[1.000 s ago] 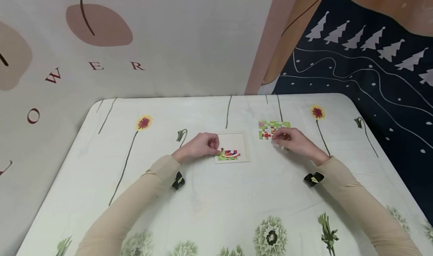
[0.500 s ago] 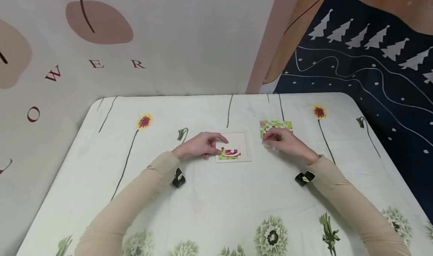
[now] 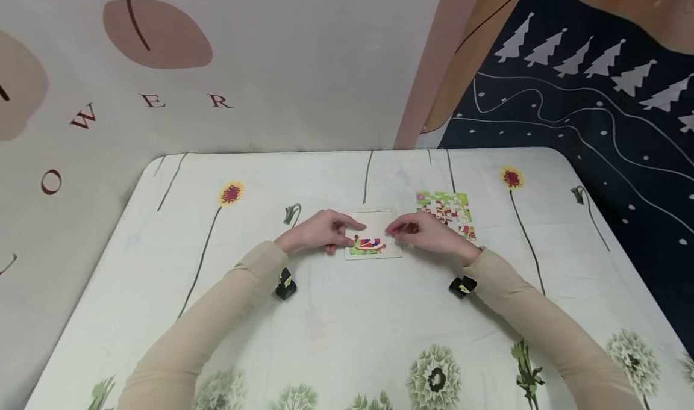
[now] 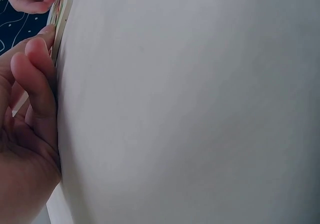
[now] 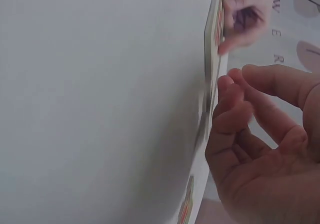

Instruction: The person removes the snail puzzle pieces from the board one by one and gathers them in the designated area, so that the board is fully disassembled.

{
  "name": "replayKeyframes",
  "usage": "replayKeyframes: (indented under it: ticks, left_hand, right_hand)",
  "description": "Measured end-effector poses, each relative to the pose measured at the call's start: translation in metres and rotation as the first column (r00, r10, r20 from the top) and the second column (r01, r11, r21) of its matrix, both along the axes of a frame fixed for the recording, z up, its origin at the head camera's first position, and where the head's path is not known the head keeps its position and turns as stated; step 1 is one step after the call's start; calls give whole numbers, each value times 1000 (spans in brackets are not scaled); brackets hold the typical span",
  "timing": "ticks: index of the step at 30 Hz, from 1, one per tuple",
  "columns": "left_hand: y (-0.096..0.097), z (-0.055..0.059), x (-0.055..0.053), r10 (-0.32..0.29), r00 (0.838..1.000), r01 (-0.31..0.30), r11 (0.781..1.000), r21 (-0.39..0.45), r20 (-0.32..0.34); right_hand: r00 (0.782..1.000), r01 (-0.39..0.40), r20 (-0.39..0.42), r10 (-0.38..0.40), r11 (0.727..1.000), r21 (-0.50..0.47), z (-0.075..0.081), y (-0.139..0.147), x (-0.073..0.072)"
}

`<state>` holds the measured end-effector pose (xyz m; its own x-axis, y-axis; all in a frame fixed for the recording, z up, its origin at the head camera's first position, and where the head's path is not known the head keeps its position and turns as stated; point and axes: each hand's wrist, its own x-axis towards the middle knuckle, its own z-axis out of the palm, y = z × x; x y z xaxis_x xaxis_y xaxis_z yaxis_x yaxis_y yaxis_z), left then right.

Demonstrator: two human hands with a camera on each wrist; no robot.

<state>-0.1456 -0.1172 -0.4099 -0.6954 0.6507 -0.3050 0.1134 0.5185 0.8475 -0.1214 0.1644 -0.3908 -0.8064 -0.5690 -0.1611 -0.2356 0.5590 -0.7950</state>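
A shallow puzzle board (image 3: 374, 220) lies on the cloth in the head view. Joined puzzle pieces (image 3: 367, 246) with a red, white and green picture fill part of its near left. My left hand (image 3: 317, 232) is at the board's left side, thumb on the pieces and index finger extended over the board. My right hand (image 3: 425, 232) hovers at the board's right side. Its thumb and index fingertips pinch a small puzzle piece, which the fingers almost wholly hide. In the right wrist view, the right hand's fingers (image 5: 235, 104) are curled beside the board's edge (image 5: 212, 54).
Several loose puzzle pieces (image 3: 443, 205) lie grouped right of the board, partly behind the right hand. White flower-printed cloth (image 3: 336, 319) covers the table. A light printed wall hanging (image 3: 303, 85) rises behind its far edge. Black wrist cameras (image 3: 285, 285) sit under both wrists.
My right hand has moved left from the loose pieces to the board's right side. The left index finger has straightened out over the board, while its thumb has kept its place.
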Motion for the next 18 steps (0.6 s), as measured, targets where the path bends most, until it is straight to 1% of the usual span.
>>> replayKeyframes:
  ticks: [6, 10, 14, 18]
  left_hand:
    - [0, 0, 0, -1, 1000, 1, 1000, 0, -2]
    - [0, -1, -1, -10, 1000, 10, 1000, 7, -8]
    - [0, -1, -1, -13, 1000, 13, 1000, 13, -11]
    - [0, -1, -2, -11, 1000, 11, 1000, 15, -9]
  right_hand:
    - [998, -27, 52, 28, 1000, -16, -2, -13, 0]
    - [997, -31, 73, 31, 999, 11, -2, -19, 1]
    - [998, -34, 63, 32, 999, 41, -2, -22, 3]
    - [998, -33, 46, 31, 999, 43, -2, -25, 4]
